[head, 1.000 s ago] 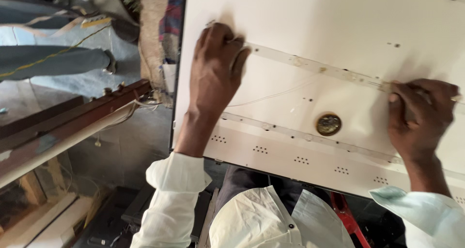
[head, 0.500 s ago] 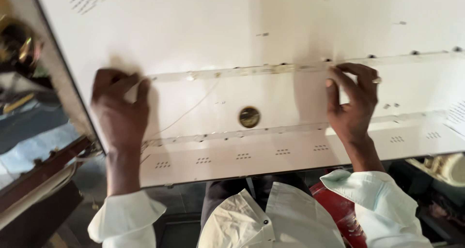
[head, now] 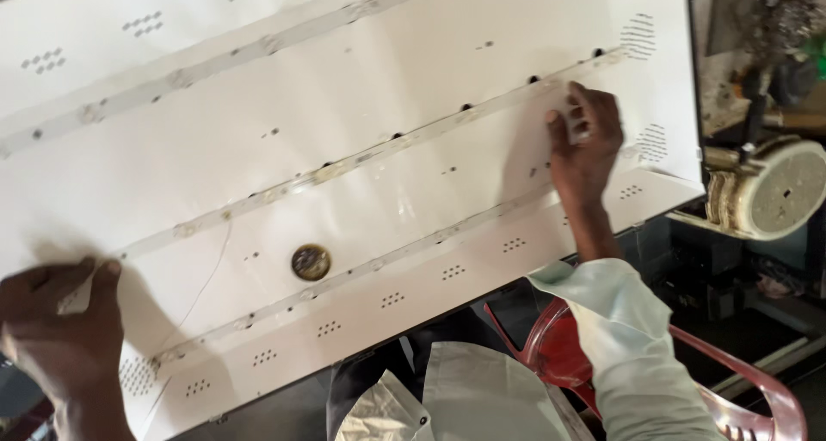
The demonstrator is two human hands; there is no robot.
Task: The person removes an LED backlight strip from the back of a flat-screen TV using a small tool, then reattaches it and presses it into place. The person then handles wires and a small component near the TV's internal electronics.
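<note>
A large white panel (head: 361, 88) lies flat in front of me, with long thin white light strips running across it. My left hand (head: 60, 329) pinches the left end of the middle strip (head: 344, 166) at the panel's lower left. My right hand (head: 585, 144) pinches the same strip near its right end. A second strip (head: 387, 256) runs below it and a third strip (head: 232, 49) above. A round brass-coloured disc (head: 311, 261) sits on the panel between the two lower strips.
A red plastic chair (head: 688, 363) stands under my right arm. At the right edge sits a round white part with yellowed coils (head: 770, 191) among dark clutter. My white shirt (head: 465, 398) shows at the bottom.
The view swung to the right and the panel now looks tilted. Both hands have slid further apart along the middle strip, towards its two ends.
</note>
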